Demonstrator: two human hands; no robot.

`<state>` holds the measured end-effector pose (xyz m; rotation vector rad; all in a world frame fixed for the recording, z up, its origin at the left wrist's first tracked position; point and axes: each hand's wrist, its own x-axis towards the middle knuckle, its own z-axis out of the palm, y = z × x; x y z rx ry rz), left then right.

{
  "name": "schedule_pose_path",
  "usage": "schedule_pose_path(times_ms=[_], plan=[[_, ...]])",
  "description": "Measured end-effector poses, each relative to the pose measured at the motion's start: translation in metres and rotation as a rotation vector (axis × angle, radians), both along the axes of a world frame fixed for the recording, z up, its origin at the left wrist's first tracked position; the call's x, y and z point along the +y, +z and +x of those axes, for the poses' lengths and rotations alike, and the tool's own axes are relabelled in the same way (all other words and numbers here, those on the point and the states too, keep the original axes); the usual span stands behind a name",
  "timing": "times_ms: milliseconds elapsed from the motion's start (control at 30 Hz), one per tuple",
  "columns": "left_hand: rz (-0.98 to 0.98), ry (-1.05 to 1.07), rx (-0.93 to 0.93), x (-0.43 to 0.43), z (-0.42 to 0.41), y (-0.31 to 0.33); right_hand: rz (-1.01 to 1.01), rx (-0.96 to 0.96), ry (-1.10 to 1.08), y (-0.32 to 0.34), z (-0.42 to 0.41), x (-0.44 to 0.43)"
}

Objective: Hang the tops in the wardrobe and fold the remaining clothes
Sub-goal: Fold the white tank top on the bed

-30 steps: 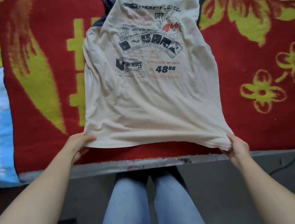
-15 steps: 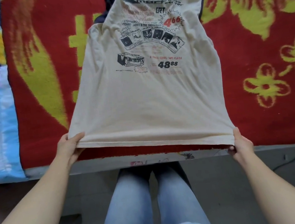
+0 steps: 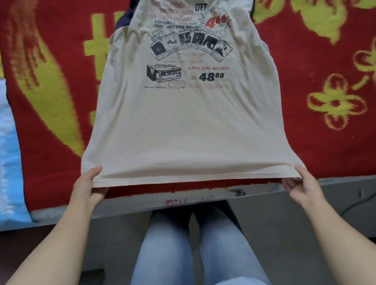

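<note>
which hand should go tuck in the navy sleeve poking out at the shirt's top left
Left, likely. The left hand grips the hem corner of the t-shirt on the same side as the navy sleeve; the right hand holds the far corner and would have to reach across the shirt.

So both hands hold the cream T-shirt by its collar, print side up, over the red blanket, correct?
Not the collar. In the head view the left hand and the right hand hold the T-shirt by the corners of its bottom hem; the collar end is at the far side. Print up over the red blanket is right.
</note>
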<state>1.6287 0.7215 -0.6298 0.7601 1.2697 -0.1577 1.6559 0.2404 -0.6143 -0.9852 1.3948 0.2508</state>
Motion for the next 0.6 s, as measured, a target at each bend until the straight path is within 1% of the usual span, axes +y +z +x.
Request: schedule_pose_path(times_ms=[100, 200, 267, 333, 467, 600], plan=[[0.003, -0.042, 0.018, 0.003, -0.003, 0.001, -0.138, 0.036, 0.066, -0.006, -0.004, -0.002], [0.112, -0.118, 0.105, 0.006, -0.009, -0.004, -0.248, 0.051, 0.043, -0.01, -0.007, -0.009], [0.179, -0.134, 0.152, 0.008, -0.012, -0.007, -0.272, 0.057, 0.013, -0.009, -0.008, -0.01], [0.209, -0.147, 0.145, 0.009, -0.014, -0.009, -0.293, 0.053, -0.016, -0.01, -0.007, -0.008], [0.275, -0.268, 0.126, 0.008, -0.016, -0.008, -0.221, -0.015, -0.082, -0.009, 0.003, -0.001], [0.386, -0.346, 0.167, 0.012, -0.01, -0.003, -0.277, 0.032, 0.032, -0.012, 0.008, -0.003]])
